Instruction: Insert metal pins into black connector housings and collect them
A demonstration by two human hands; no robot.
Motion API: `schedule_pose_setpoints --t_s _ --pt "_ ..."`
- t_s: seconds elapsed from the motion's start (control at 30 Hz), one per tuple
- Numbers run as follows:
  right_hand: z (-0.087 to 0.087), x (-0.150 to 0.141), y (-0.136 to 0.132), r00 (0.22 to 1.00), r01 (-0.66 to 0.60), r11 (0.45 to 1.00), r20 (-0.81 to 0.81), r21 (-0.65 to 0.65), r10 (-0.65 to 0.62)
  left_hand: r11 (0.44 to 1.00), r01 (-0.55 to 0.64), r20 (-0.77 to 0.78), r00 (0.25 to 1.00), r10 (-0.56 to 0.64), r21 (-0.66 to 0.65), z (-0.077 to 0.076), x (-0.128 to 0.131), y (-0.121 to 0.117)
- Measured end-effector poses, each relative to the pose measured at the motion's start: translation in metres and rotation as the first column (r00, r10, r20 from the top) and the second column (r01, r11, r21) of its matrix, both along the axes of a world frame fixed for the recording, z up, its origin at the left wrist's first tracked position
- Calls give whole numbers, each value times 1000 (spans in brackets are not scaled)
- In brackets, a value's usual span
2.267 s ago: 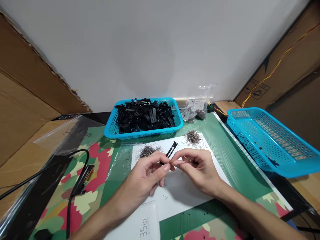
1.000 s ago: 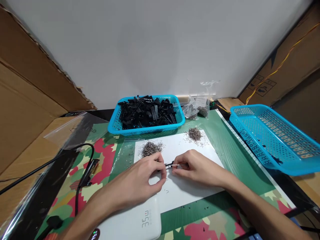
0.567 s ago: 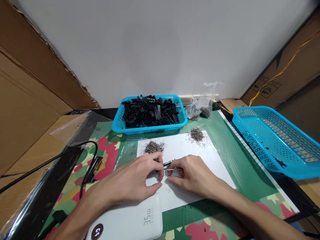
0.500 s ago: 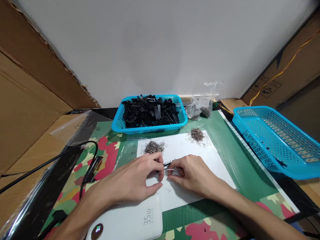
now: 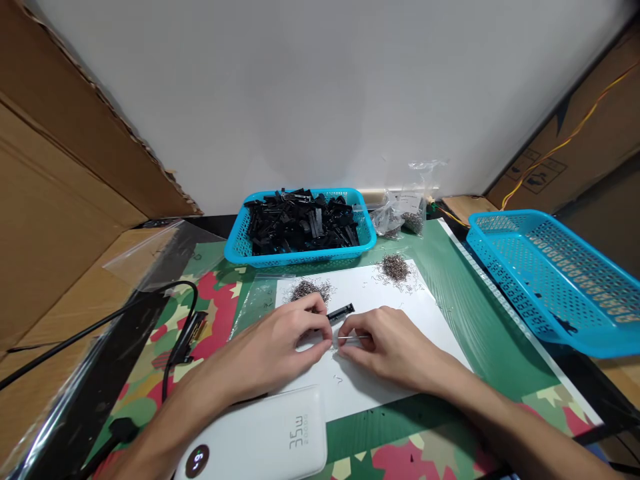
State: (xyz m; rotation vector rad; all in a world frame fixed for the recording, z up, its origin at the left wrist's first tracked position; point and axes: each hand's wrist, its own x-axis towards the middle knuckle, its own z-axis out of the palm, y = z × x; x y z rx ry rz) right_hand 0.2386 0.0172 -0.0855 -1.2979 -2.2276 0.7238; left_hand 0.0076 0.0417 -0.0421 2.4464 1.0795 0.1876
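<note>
My left hand (image 5: 280,340) rests on the white sheet (image 5: 400,313) and pinches one end of a small black plastic strip (image 5: 342,312), which sticks out to the right just above the paper. My right hand (image 5: 387,343) lies beside it with fingers curled, pinching a thin metal pin (image 5: 354,337) that points left toward the strip. The fingertips of both hands almost touch. Two heaps of small metal springs (image 5: 309,290) (image 5: 396,267) lie on the sheet behind the hands. A few loose springs lie on the paper near my wrists.
A blue basket (image 5: 240,250) of black plastic parts stands at the back. A second blue basket (image 5: 545,280) sits at the right. Plastic bags of springs (image 5: 400,217) lie between them. A white power bank (image 5: 260,443) and a black cable (image 5: 175,333) are at the near left.
Both hands came down from the air onto the sheet. In the last half second the black strip rose a little and shows more to the right of my left fingers.
</note>
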Motion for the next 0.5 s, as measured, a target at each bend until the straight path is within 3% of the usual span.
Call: schedule_pose_setpoints --t_s 0.1,0.3,0.4,0.5 --pt "-4 -5 0 999 37 999 19 -3 -37 997 -61 50 997 58 51 0 1 3" --pt "-2 0 1 1000 -27 1000 -11 -12 27 988 -139 147 981 129 61 -2 5 4" --pt "4 6 -1 984 -77 995 -165 -62 66 988 -153 182 972 149 4 -1 7 3" --pt "8 8 -4 888 -149 980 -453 -130 75 987 -119 249 958 142 -105 3 10 0"
